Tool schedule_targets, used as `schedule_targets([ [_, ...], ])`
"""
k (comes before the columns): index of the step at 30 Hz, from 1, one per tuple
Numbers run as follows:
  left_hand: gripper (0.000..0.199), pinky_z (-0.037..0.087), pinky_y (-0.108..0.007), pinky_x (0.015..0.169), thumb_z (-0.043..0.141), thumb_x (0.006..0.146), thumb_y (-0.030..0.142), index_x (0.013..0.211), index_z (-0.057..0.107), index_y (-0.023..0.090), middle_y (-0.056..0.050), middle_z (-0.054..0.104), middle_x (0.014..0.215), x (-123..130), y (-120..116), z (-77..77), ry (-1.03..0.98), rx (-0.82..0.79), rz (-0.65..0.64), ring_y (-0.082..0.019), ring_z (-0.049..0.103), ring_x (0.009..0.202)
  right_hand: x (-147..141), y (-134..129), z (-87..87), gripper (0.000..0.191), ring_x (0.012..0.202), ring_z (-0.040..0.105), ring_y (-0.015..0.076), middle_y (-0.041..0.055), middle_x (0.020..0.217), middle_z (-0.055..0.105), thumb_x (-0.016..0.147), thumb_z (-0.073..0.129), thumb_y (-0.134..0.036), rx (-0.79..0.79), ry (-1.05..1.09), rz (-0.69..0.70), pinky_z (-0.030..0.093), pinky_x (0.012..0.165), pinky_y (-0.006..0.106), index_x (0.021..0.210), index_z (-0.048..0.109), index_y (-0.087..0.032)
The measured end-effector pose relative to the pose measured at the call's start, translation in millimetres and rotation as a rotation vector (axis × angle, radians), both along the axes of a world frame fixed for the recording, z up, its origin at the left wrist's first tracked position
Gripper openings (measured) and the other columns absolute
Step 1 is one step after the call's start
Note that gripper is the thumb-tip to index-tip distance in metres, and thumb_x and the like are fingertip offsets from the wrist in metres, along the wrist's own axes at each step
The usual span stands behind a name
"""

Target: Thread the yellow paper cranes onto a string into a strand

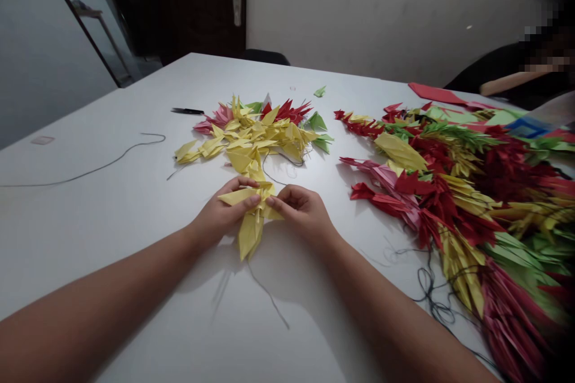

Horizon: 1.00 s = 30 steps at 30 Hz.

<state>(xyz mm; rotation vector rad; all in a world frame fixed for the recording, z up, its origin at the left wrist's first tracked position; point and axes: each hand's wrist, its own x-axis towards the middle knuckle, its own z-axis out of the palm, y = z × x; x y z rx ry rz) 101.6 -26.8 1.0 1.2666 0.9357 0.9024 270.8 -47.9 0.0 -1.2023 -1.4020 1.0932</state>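
A yellow folded paper crane [251,233] is held above the white table between both hands. My left hand [229,206] pinches its left side, thumb on top near the middle. From the right, my right hand [300,209] grips the opposite wing with thumb and bent fingers. A dark thread [269,296] hangs out below the crane toward me. Just beyond the hands, more yellow paper cranes [251,140] lie in a heap, with red paper cranes [291,111] and pink paper cranes [218,118] behind them.
A large pile of strung paper cranes [449,191] in red, yellow, green and pink covers the right side. Tangled black string [433,296] lies beside it. Scissors [188,111] rest behind the left heap, and a loose thread [112,158] stretches across the table [112,233]. Another person's arm [516,78] shows far right.
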Motion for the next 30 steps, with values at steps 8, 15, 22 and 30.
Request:
schedule_targets([
  [8, 0.031, 0.038, -0.020, 0.055, 0.068, 0.072, 0.042, 0.091, 0.056, 0.021, 0.002, 0.058, 0.075, 1, 1, -1.4, 0.008, 0.014, -0.011, -0.009, 0.050, 0.058, 2, 0, 0.1, 0.038, 0.048, 0.037, 0.0060, -0.0042, 0.051, 0.045, 0.062, 0.071, -0.046, -0.005, -0.007, -0.027, 0.030, 0.045, 0.019, 0.056, 0.050, -0.015],
  [15, 0.034, 0.043, -0.023, 0.062, 0.069, 0.070, 0.040, 0.097, 0.056, 0.022, 0.000, 0.061, 0.084, -4, 6, 3.0, 0.031, -0.031, -0.131, -0.013, 0.056, 0.068, 7, -1, 3.1, 0.031, 0.054, 0.044, 0.0087, -0.0011, 0.058, 0.053, 0.062, 0.072, -0.040, 0.000, -0.066, 0.045, 0.035, 0.052, 0.022, 0.061, 0.053, -0.016],
  [22, 0.043, 0.046, -0.028, 0.074, 0.072, 0.067, 0.035, 0.105, 0.058, 0.021, -0.004, 0.062, 0.096, -9, 12, 1.9, 0.034, -0.058, -0.219, -0.016, 0.057, 0.083, 8, 1, 1.4, 0.030, 0.054, 0.043, 0.0094, -0.0013, 0.058, 0.052, 0.063, 0.071, -0.041, -0.032, -0.092, 0.041, 0.035, 0.052, 0.023, 0.060, 0.053, -0.017],
  [30, 0.041, 0.047, -0.025, 0.069, 0.071, 0.068, 0.033, 0.105, 0.059, 0.019, -0.004, 0.063, 0.093, -9, 10, 1.0, 0.012, -0.009, -0.247, -0.015, 0.059, 0.078, 7, 0, -0.9, 0.027, 0.053, 0.045, 0.0090, -0.0006, 0.058, 0.055, 0.067, 0.068, -0.038, 0.042, -0.148, 0.033, 0.036, 0.050, 0.022, 0.061, 0.053, -0.017],
])
